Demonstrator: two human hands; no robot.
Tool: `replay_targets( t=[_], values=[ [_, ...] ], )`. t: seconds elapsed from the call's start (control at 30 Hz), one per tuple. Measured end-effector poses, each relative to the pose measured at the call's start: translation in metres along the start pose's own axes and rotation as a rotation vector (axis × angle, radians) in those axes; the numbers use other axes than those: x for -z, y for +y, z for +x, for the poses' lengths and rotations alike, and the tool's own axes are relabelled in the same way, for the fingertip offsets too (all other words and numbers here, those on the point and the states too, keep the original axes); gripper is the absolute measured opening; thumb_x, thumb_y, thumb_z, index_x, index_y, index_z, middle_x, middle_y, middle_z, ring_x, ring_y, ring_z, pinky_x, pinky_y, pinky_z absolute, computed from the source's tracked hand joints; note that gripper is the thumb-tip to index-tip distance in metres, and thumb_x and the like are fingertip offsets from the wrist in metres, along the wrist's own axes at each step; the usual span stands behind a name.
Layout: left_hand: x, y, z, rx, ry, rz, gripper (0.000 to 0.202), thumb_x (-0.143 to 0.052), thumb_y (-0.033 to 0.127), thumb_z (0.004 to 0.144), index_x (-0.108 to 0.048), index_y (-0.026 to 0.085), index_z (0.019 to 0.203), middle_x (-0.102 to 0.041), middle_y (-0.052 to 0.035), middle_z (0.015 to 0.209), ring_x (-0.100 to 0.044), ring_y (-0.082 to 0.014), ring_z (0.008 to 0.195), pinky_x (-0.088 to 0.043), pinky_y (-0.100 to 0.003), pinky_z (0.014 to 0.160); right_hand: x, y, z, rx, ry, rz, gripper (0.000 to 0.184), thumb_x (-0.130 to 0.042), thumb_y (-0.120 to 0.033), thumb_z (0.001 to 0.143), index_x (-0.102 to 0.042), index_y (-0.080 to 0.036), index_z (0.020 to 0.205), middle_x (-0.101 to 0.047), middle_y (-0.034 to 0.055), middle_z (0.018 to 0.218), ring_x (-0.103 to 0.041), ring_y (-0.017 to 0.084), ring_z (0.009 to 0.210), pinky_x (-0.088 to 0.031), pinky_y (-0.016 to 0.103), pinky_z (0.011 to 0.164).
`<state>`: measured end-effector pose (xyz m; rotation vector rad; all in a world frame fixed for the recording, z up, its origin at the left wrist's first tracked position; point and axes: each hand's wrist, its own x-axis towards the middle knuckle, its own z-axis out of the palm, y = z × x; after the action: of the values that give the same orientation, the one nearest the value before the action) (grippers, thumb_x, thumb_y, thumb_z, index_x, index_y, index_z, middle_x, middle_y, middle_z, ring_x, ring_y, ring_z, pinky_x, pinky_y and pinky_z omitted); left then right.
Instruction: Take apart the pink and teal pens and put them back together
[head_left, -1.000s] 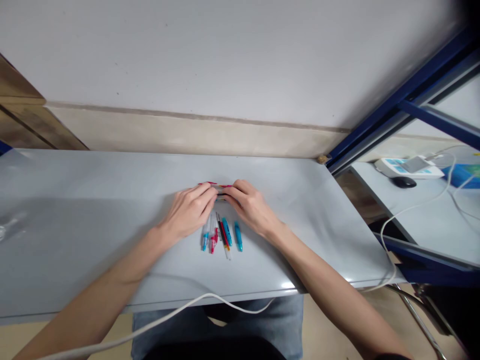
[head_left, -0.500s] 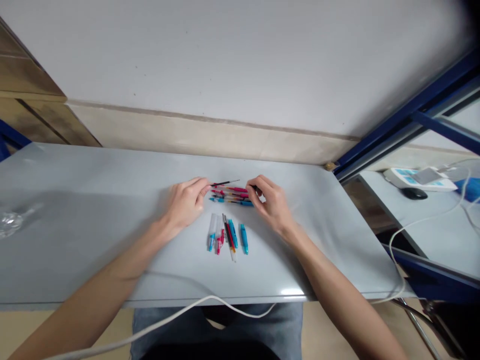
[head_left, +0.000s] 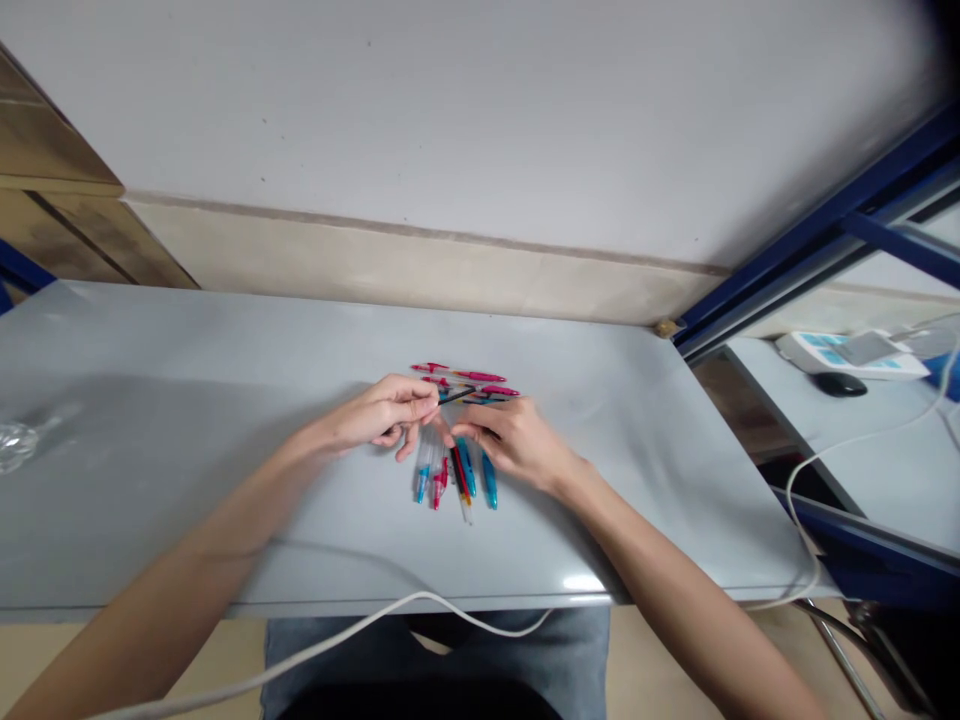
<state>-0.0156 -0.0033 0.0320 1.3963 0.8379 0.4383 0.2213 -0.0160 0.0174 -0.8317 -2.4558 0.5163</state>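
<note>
My left hand pinches a black pen refill between thumb and forefinger, its tip pointing right. Close by on the right, my right hand has its fingers drawn together over the upper ends of the lower pen parts; what they hold, if anything, is hidden. Under them lie black and red refills, blue pen barrels, and clear pen parts with a blue end and a pink end. Behind both hands are pink pens; blue pens there are mostly covered.
The grey table stands against a wall. A crumpled clear plastic item lies at the left edge. A white cable crosses the front. On the right, past a blue frame, are a black mouse and a white device.
My right hand has moved left and nearer to me, over the lower pen parts. My left hand has shifted slightly right and down with the black refill.
</note>
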Motion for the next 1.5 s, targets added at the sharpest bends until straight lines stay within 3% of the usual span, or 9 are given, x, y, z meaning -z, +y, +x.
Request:
replay_targets(
  t=[0.1,0.17,0.33,0.43,0.57,0.73,1.07,1.5],
  values=[
    [-0.001,-0.003,0.002,0.038,-0.019,0.022,0.039,-0.06,0.05,0.095,-0.046,0.019,0.075,-0.049,0.0037,0.057,-0.061,-0.0118,0.046,-0.02,-0.02,0.038,0.001,-0.002,0.002,0.042,-0.062,0.07,0.03,-0.046,-0.025,0.106,-0.071,-0.021,0.09,-0.072,0.0035,0.087,-0.065,0.018,0.079,-0.045,0.029,0.074],
    [0.0,-0.005,0.003,0.051,-0.028,0.043,0.039,-0.058,0.05,0.095,-0.047,0.019,0.076,-0.052,0.0031,0.061,-0.062,-0.0115,0.046,-0.02,-0.019,0.038,0.0,-0.003,0.003,0.047,-0.093,0.115,0.026,-0.047,-0.018,0.105,-0.071,-0.021,0.095,-0.075,0.0038,0.097,-0.067,0.018,0.088,-0.047,0.029,0.08],
    [0.003,-0.009,0.004,0.057,-0.026,0.085,0.038,-0.054,0.052,0.097,-0.05,0.018,0.082,-0.064,-0.0026,0.071,-0.064,-0.0116,0.05,-0.022,-0.019,0.038,-0.002,-0.001,0.004,0.016,-0.124,0.179,0.013,-0.06,-0.022,0.101,-0.071,-0.019,0.095,-0.072,0.0022,0.084,-0.062,0.015,0.071,-0.045,0.026,0.07],
    [0.004,-0.01,0.004,0.057,-0.008,0.081,0.037,-0.055,0.05,0.098,-0.049,0.018,0.079,-0.062,-0.0008,0.067,-0.065,-0.0121,0.052,-0.022,-0.018,0.039,-0.002,0.0,0.005,0.092,-0.12,0.211,0.016,-0.063,-0.027,0.099,-0.073,-0.018,0.09,-0.071,0.0054,0.088,-0.062,0.017,0.079,-0.047,0.028,0.075],
    [0.002,-0.006,0.003,0.082,0.013,0.079,0.035,-0.054,0.047,0.099,-0.049,0.018,0.08,-0.064,-0.0012,0.068,-0.065,-0.0118,0.053,-0.022,-0.018,0.039,-0.003,-0.003,0.006,0.128,-0.121,0.29,0.019,-0.058,-0.022,0.101,-0.074,-0.018,0.092,-0.072,0.007,0.094,-0.065,0.018,0.088,-0.049,0.03,0.081],
    [0.0,-0.005,0.003,0.09,0.031,0.085,0.033,-0.053,0.045,0.099,-0.049,0.018,0.08,-0.07,-0.0052,0.078,-0.065,-0.0122,0.054,-0.023,-0.018,0.039,-0.008,-0.006,0.006,0.1,-0.135,0.344,0.006,-0.066,-0.022,0.096,-0.072,-0.018,0.095,-0.073,0.0054,0.094,-0.066,0.018,0.086,-0.051,0.032,0.084],
    [-0.003,-0.01,0.007,0.054,0.041,0.072,0.034,-0.054,0.046,0.098,-0.053,0.018,0.079,-0.067,-0.0033,0.065,-0.065,-0.0135,0.053,-0.031,-0.018,0.04,-0.012,-0.007,0.007,0.116,-0.144,0.32,0.012,-0.064,-0.017,0.097,-0.073,-0.018,0.09,-0.074,0.0059,0.093,-0.066,0.019,0.088,-0.051,0.033,0.088],
    [-0.005,-0.007,0.008,0.07,0.043,0.114,0.034,-0.052,0.043,0.098,-0.052,0.018,0.076,-0.06,-0.0021,0.061,-0.055,-0.0104,0.05,-0.026,-0.018,0.041,-0.004,-0.004,0.008,0.106,-0.201,0.245,0.015,-0.064,-0.011,0.095,-0.074,-0.019,0.088,-0.074,0.0058,0.097,-0.066,0.019,0.093,-0.05,0.032,0.087]
  ],
)
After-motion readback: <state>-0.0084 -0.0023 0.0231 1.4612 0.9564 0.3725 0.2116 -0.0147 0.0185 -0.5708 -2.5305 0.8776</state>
